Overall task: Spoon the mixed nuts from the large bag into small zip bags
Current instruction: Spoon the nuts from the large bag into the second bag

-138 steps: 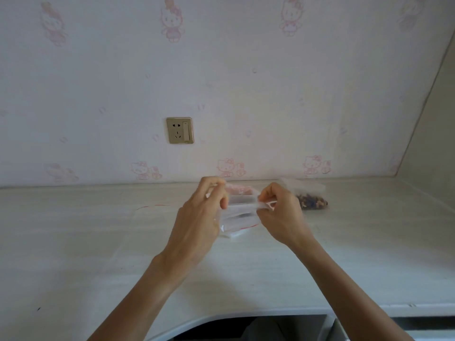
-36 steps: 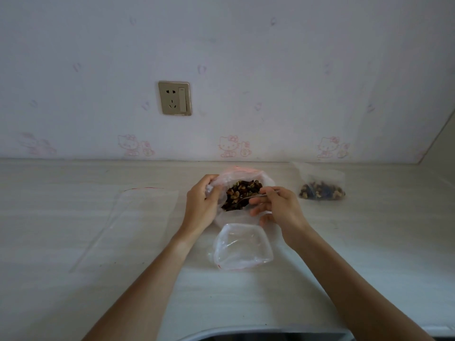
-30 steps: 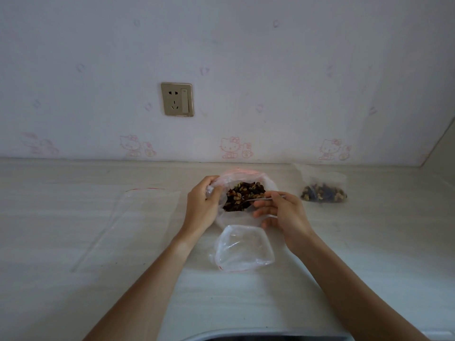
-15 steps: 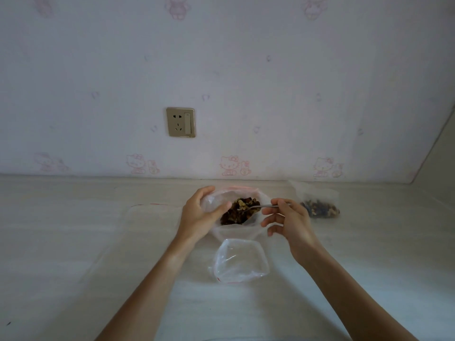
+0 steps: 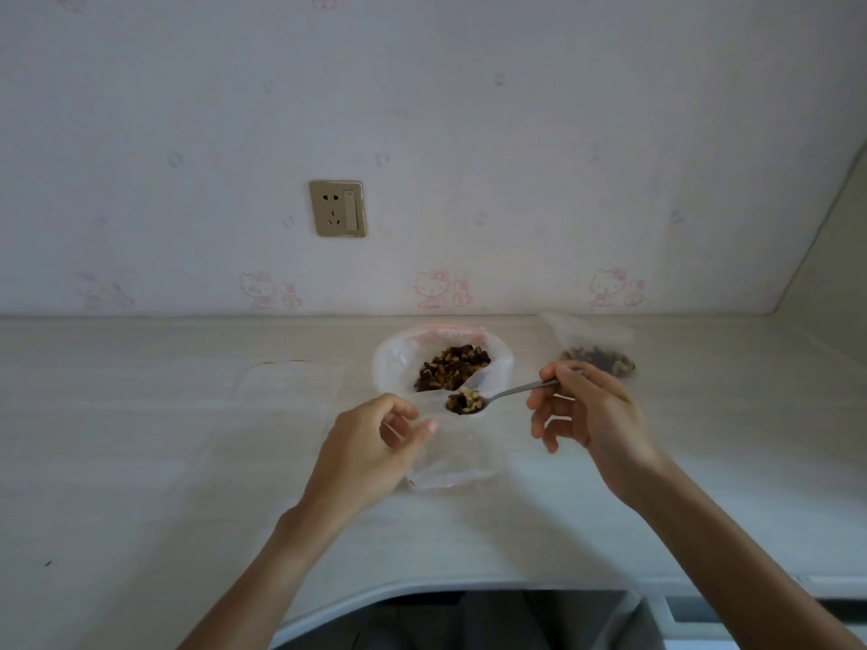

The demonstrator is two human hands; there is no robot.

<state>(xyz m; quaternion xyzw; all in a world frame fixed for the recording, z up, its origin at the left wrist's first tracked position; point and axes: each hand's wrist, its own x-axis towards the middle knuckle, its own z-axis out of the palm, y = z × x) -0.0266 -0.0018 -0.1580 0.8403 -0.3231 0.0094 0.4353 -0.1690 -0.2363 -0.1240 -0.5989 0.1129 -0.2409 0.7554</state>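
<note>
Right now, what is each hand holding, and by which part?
The right hand pinches the spoon near its handle end, nuts in the bowl. The left hand pinches the small zip bag at its mouth edge.

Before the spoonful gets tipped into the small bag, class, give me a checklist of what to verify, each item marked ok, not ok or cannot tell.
1. Spoon loaded with nuts: ok, a heap sits in its bowl.
2. Right hand grips the spoon handle: ok.
3. Left hand holds the small zip bag by its upper edge: ok.
4. Small bag's mouth wide open under the spoon: cannot tell, the clear plastic is blurred.
5. Spoon clear of the large bag: ok, it has crossed the near rim.
6. Large bag stands open unaided: ok, neither hand touches it.
</note>
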